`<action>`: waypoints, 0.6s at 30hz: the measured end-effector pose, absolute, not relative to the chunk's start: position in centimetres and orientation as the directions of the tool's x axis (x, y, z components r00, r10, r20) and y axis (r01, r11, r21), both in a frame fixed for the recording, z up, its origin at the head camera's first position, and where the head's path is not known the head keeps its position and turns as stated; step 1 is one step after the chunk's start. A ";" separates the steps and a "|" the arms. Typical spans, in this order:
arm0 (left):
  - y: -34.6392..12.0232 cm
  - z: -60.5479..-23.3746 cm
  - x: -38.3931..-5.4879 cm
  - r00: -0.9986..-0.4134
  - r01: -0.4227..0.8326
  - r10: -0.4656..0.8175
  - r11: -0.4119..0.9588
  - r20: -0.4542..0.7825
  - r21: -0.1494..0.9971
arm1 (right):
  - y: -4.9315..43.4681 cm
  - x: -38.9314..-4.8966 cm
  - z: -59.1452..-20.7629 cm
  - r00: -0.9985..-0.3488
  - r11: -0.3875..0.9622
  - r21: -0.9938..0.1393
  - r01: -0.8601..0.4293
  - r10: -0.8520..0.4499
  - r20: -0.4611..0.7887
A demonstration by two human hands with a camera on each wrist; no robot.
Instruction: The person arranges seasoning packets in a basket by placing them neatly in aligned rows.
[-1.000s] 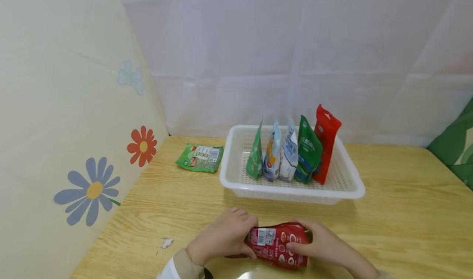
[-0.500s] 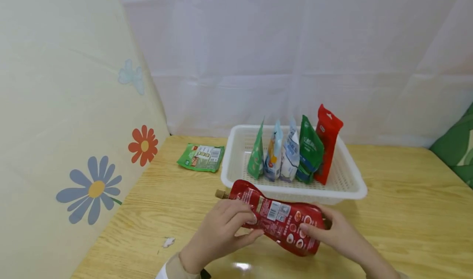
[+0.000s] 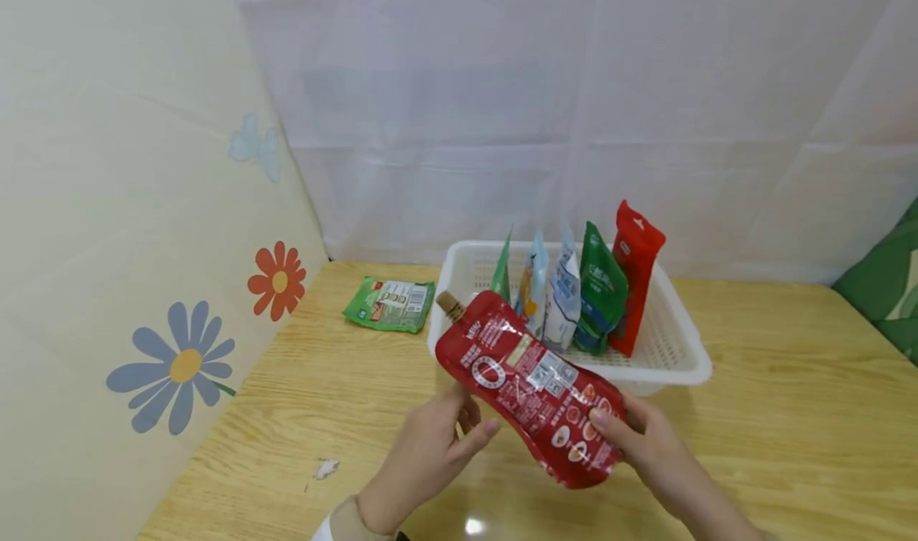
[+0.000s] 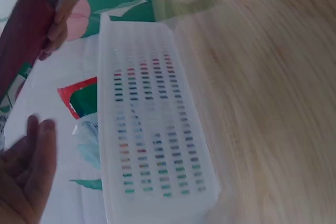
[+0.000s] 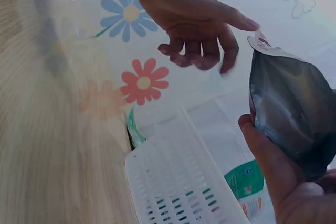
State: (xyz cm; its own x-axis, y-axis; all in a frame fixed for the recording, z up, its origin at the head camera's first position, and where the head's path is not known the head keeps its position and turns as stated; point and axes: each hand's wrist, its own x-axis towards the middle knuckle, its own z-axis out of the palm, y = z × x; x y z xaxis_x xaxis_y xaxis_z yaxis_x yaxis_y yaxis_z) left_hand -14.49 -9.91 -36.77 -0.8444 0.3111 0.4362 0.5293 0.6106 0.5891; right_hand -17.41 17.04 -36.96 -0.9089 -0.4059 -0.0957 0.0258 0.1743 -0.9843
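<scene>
A red spouted pouch (image 3: 531,390) with a tan cap hangs tilted above the table, cap end up and left, overlapping the front of the white basket (image 3: 690,342). My right hand (image 3: 656,457) grips its lower right end, thumb across the printed face. My left hand (image 3: 426,449) is beside the pouch's lower left edge, holding nothing, its fingers loosely bent. In the right wrist view the pouch's silvery bottom (image 5: 294,103) faces the camera, and the left thumb is near its edge; whether they touch I cannot tell.
Inside the basket, several packets stand in a row, including a dark green packet (image 3: 601,290) and a tall red packet (image 3: 634,266). A flat green packet (image 3: 390,305) lies on the table left of the basket. A white scrap-like mark (image 3: 326,468) shows on the tabletop.
The pouch has risen from near the table's front edge towards the basket, its cap end swinging upward. My left hand has let go of it; my right hand still grips it.
</scene>
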 end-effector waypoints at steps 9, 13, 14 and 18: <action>-7.8 -36.2 -14.1 -0.956 0.128 0.279 0.122 0.090 0.984 | 15.4 -16.5 -37.3 -0.892 0.197 -0.979 0.046 -0.432 -0.128; -7.2 -36.0 -13.8 -0.970 0.035 0.241 -0.034 0.042 0.999 | 14.9 -16.6 -37.8 -0.883 0.153 -0.986 0.071 -0.451 -0.133; -7.1 -36.0 -13.7 -0.971 0.031 0.234 -0.048 0.041 0.998 | 14.8 -16.6 -37.9 -0.881 0.144 -0.986 0.081 -0.452 -0.139; -7.0 -35.9 -13.7 -0.979 0.022 0.202 -0.075 0.037 0.997 | 14.5 -16.7 -38.0 -0.876 0.135 -0.984 0.115 -0.453 -0.164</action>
